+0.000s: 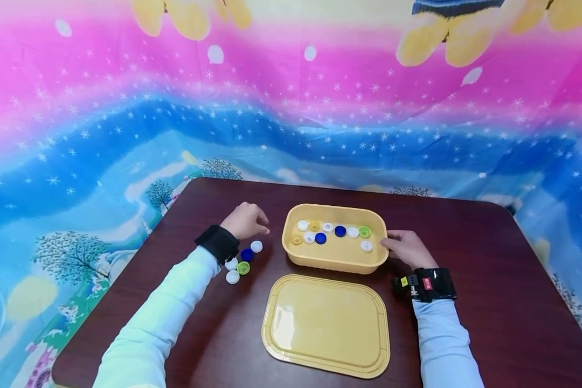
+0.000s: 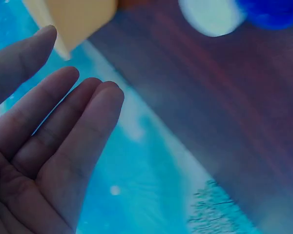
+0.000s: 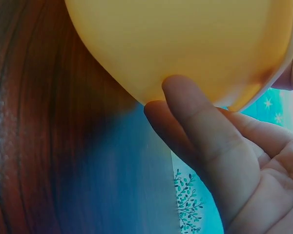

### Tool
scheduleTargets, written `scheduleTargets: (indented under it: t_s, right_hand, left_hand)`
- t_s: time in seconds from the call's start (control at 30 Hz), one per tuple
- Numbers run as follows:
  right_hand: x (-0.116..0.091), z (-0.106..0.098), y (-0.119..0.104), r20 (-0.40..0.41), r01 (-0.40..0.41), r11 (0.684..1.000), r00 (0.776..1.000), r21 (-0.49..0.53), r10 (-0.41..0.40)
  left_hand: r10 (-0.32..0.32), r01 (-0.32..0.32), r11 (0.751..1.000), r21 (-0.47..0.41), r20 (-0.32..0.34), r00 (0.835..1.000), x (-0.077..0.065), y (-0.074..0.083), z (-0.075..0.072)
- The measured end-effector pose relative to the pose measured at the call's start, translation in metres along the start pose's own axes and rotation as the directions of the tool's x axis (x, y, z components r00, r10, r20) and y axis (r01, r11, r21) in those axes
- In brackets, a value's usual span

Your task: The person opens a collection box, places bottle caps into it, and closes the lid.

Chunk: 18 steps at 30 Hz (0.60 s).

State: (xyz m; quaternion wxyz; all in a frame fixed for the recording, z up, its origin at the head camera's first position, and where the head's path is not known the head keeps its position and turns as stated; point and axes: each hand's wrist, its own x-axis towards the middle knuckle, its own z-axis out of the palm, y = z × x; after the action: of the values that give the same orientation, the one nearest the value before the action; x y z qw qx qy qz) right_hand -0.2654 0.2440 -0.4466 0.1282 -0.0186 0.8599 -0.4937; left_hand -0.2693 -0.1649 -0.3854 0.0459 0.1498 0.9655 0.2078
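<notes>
My left hand hovers over the table's left side with its fingers loosely bent. The left wrist view shows thumb and fingers apart, with nothing between them. Just below it lies a small group of bottle caps: white, blue and green. With my right hand I grip the right end of a yellow plastic box, thumb at the rim and fingertips against the outer wall. Inside the box several caps lie on the floor, among them a blue cap and a green cap.
A flat yellow lid lies on the dark brown table, nearer to me than the box. Behind the table hangs a printed cloth with snowflakes and trees. Both wrists wear black straps.
</notes>
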Motion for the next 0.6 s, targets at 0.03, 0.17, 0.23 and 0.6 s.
scheduleTargets:
  t_s: [0.03, 0.17, 0.23, 0.6]
  right_hand:
    - [0.000, 0.000, 0.000, -0.002, -0.001, 1.000, 1.000, 0.004, 0.001]
    - [0.001, 0.001, 0.000, -0.007, -0.002, 1.000, 1.000, 0.008, 0.003]
    - [0.001, 0.002, 0.000, -0.011, -0.002, 1.000, 1.000, 0.007, 0.002]
    - [0.000, 0.002, -0.001, -0.009, -0.007, 1.000, 1.000, 0.014, 0.007]
  left_hand:
    - [-0.013, 0.013, 1.000, -0.005, 0.005, 1.000, -0.001, -0.003, 0.003]
    - [-0.063, 0.063, 0.998, -0.021, 0.027, 0.998, -0.003, -0.013, 0.017]
    - [-0.080, 0.081, 0.996, -0.029, 0.037, 0.996, -0.004, -0.017, 0.023]
    - [-0.075, 0.076, 0.997, -0.024, 0.037, 0.997, -0.008, -0.028, 0.042]
